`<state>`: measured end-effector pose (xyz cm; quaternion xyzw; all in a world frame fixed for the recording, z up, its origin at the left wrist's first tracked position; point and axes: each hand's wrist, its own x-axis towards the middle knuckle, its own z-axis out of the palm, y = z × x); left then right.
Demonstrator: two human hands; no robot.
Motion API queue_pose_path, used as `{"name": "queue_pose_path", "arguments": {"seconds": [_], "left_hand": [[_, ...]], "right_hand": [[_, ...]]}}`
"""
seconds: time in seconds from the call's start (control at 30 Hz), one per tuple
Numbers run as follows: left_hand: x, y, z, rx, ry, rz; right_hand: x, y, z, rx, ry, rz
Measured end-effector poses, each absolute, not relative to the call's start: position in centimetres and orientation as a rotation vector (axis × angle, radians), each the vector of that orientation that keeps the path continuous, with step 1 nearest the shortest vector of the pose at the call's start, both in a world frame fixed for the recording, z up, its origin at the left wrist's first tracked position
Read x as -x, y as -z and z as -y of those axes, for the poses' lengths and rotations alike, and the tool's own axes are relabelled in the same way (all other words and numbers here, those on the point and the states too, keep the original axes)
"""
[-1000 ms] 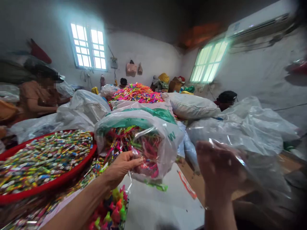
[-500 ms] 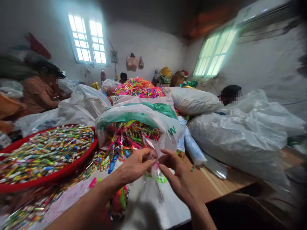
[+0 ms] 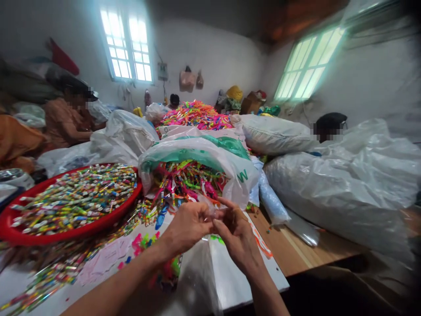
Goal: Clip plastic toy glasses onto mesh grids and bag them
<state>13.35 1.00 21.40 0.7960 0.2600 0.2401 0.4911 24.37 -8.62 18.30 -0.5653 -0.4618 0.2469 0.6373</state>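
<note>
My left hand (image 3: 190, 224) is closed, thumb and fingers pinching the top of a clear plastic bag (image 3: 201, 274). The bag hangs down over the white board (image 3: 233, 274). My right hand (image 3: 238, 235) meets it from the other side, thumb and fingertips closed on the same edge of plastic, index finger raised. Just beyond both hands, a large white sack (image 3: 243, 186) with green print lies on its side. Colourful plastic pieces (image 3: 184, 175), mostly pink, green and orange, fill its mouth. What the bag holds inside is hard to make out.
On the left stands a red basin (image 3: 130, 206) heaped with small colourful tubes. Loose tubes, pink paper slips (image 3: 105, 259) and small bright pieces (image 3: 141, 243) lie beside it. Rolled clear plastic (image 3: 271, 199) and a big filled sack (image 3: 332, 184) are at right. Other people sit around the table.
The view has shifted a little to the left, so the surroundings appear farther right. My hands have drawn closer together on the plastic bag, and the right fingers have curled in.
</note>
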Motion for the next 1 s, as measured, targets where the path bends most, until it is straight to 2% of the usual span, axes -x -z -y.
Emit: {"name": "queue_pose_path", "arguments": {"seconds": [0.13,0.37,0.67,0.8,0.93,1.0], "left_hand": [[-13.6,-21.1,-0.5,-2.054,-0.601,-0.622],[-12.6,-21.5,-1.5,-1.713,-0.216,-0.383],[-13.2,-21.5,-1.7,-1.438,-0.513,-0.588],[-13.3,-21.2,-3.4,-1.359,-0.585,-0.580],[-13.4,-20.9,-6.0,-1.628,-0.813,-0.812],[-13.8,-21.0,-6.1,-1.872,-0.813,-0.855]], "right_hand": [[-24.6,-18.0,7.9,1.302,-0.481,1.035],[-25.3,-17.5,8.5,1.314,-0.379,1.075],[-25.2,-17.6,9.4,1.356,-0.078,1.148],[-25.0,-17.7,10.7,1.375,0.201,1.256],[-24.9,-17.6,13.2,1.358,0.354,1.528],[-25.0,-18.0,14.5,1.391,0.387,1.607]]}}
